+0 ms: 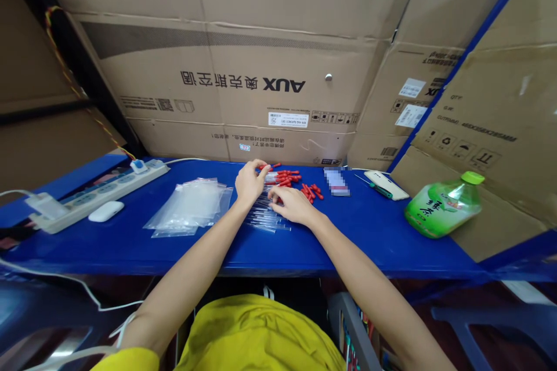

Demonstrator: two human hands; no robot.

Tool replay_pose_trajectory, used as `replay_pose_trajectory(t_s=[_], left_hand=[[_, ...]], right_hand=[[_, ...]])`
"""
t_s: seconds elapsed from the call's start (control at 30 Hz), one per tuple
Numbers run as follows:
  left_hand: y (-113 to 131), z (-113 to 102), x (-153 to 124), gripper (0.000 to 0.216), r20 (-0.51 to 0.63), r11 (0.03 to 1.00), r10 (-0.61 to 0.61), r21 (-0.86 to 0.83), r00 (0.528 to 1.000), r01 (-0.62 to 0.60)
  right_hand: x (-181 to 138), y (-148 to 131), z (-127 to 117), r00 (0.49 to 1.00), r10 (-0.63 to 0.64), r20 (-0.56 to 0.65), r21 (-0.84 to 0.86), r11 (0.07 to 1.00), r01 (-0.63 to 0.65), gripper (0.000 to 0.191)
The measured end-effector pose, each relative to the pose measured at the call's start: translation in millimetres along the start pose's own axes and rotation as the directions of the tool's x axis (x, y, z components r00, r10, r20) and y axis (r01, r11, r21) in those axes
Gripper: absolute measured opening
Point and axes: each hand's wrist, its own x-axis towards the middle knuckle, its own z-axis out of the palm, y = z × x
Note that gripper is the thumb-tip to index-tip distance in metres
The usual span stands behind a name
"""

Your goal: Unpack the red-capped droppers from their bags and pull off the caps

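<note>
A bunch of slim clear rods (266, 221) lies on the blue table, under and in front of my hands. Small red handle-like pieces (287, 177) are heaped just beyond, some with clear shafts, and another loose group of red pieces (311, 192) sits to the right. My left hand (251, 181) is at the left edge of the heap, fingers bent toward the red pieces. Curled over the rods, my right hand (290, 204) has its thumb and fingertips close together. Whatever is between the fingers of either hand is too small to make out.
Clear zip bags (191, 206) are stacked at left, near a white case (106, 211) and a power strip (104, 191). To the right are a blurred-out flat item (336, 181), a green-handled screwdriver (381, 189), a pale phone-like slab (394, 185) and a green tea bottle (444, 207). Cardboard (243, 69) walls the back.
</note>
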Motion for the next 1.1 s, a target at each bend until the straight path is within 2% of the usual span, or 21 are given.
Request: replay_pose_trajectory(t_s=[0.13,0.27,0.4,0.53,0.6,0.7,0.8,0.87,0.93,1.0,1.1], left_hand=[[-8,6,3,0.031,0.053,0.996,0.087,-0.002,0.995,-0.087],[-9,11,3,0.03,0.175,0.975,0.171,-0.171,0.97,-0.141],[-4,17,-1,0.035,0.32,0.92,0.231,-0.38,0.919,-0.099],[1,20,-5,0.04,0.365,0.872,0.222,-0.49,0.904,-0.016],[1,17,-6,0.038,0.357,0.884,0.222,-0.467,0.907,-0.033],[0,9,-4,0.032,0.31,0.932,0.313,-0.282,0.898,-0.228],[-1,2,-3,0.025,0.374,0.881,0.459,-0.074,0.806,-0.467],[-2,-1,-4,0.021,0.461,0.83,0.51,-0.042,0.726,-0.556],[-2,-1,-4,0.018,0.517,0.8,0.533,-0.05,0.67,-0.598],[-2,0,-5,0.015,0.544,0.79,0.535,-0.051,0.647,-0.61],[-2,2,-6,0.01,0.586,0.796,0.507,-0.036,0.632,-0.605]], right_hand=[[0,4,0,0.999,0.009,-0.048,-0.009,1.0,-0.01,0.012],[0,14,-5,0.96,0.15,-0.236,0.048,0.989,-0.142,0.021],[-1,25,-11,0.926,0.16,-0.341,0.086,0.987,-0.139,0.029],[-3,31,-15,0.927,0.125,-0.353,0.129,0.988,-0.084,0.016],[-4,33,-18,0.919,0.144,-0.366,0.183,0.98,-0.08,0.012],[-8,39,-24,0.891,0.19,-0.412,0.174,0.976,-0.127,0.01],[-10,49,-29,0.854,0.231,-0.466,0.136,0.973,-0.189,0.009],[-12,57,-32,0.827,0.27,-0.494,0.155,0.963,-0.222,0.01],[-13,62,-34,0.811,0.306,-0.498,0.15,0.952,-0.267,0.012],[-14,63,-34,0.828,0.312,-0.466,0.093,0.948,-0.304,0.015],[-16,61,-33,0.887,0.272,-0.372,-0.049,0.949,-0.312,0.011]])
